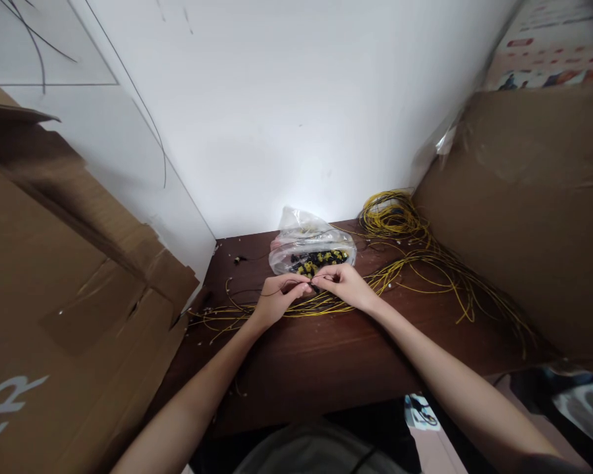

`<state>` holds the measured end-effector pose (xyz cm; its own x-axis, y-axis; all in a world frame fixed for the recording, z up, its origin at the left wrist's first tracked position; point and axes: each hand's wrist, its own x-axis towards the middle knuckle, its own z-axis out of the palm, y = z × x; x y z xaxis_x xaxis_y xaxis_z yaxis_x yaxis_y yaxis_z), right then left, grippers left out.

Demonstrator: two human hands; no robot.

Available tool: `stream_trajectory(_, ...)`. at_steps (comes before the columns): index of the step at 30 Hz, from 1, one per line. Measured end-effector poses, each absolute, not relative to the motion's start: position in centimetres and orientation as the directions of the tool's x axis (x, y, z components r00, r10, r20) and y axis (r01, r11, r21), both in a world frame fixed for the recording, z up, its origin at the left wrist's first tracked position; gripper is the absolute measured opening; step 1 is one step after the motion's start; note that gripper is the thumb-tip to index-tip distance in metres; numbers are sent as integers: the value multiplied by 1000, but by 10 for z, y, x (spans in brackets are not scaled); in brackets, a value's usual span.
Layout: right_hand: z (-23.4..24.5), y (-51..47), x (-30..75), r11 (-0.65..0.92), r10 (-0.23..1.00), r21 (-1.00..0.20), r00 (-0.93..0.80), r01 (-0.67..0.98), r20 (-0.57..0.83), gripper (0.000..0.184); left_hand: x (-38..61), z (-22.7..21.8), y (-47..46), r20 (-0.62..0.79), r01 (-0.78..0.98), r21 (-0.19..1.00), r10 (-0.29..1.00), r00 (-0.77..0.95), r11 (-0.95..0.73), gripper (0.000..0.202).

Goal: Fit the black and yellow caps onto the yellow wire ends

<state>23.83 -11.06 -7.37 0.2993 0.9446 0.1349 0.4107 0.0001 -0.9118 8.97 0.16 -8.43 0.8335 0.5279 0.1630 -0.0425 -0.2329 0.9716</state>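
Note:
My left hand (pixel 273 300) and my right hand (pixel 348 284) meet at the middle of the dark brown table, with thumb and forefinger pinched on each. A thin dark wire (pixel 244 291) runs into the fingertips of my left hand. Between the fingertips, at my right hand, is a small black part (pixel 315 288); its exact shape is mostly hidden. Just behind the hands lies a clear plastic bag (pixel 301 227), its mouth facing me. Inside it are several small black and yellow connectors (pixel 333 257). Long yellow wires (pixel 326 307) pass beneath both hands.
A coil of yellow wire (pixel 388 214) rests at the back right, near a large cardboard box (pixel 514 197). Another open carton (pixel 79 263) stands at the left. A small black and yellow connector (pixel 239 260) lies left of the bag. A white wall (pixel 296 118) rises behind the table (pixel 326 368).

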Motion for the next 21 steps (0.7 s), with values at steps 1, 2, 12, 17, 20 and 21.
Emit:
stream_trajectory(1,-74,-111,238,-2,946,-914,297,407,131,29,90,-84,1,160,-37,971,524,837,-237,22)
stream_trajectory(2,-73,-111,238,-5,946,-915,299,403,126,28,90,-83,1,157,-33,970,520,839,-240,21)
stream_trajectory(12,-71,-112,247,4,816,-914,528,405,237,22,90,-80,1,210,-46,947,504,838,-317,19)
stream_trajectory(17,-69,-113,245,30,873,-920,438,391,215,22,89,-77,1,211,-30,939,506,836,-342,20)
stream_trajectory(20,-68,-113,238,28,918,-908,348,419,189,22,89,-76,1,206,-25,936,491,846,-351,20)
stream_trajectory(21,-68,-113,236,34,923,-904,332,427,192,22,89,-76,1,205,-25,936,487,849,-351,21)
